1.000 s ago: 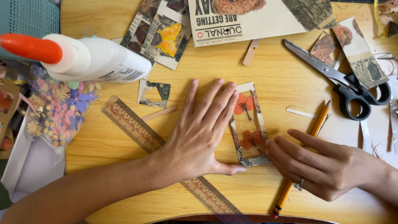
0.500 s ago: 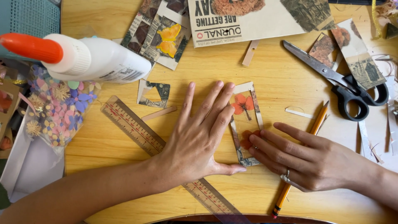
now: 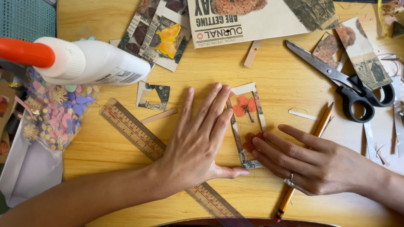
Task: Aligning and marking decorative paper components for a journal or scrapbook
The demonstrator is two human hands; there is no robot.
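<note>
The left hand (image 3: 198,143) lies flat, fingers spread, beside the bookmark card (image 3: 247,122) at table centre. The right hand (image 3: 313,162), flat and holding nothing, has slid left; its fingertips (image 3: 256,145) apparently press the card's lower flower.

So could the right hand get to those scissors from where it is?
Probably yes. The right hand lies flat on the bookmark, holding nothing, and only a pencil and bare table lie between it and the scissors.
</note>
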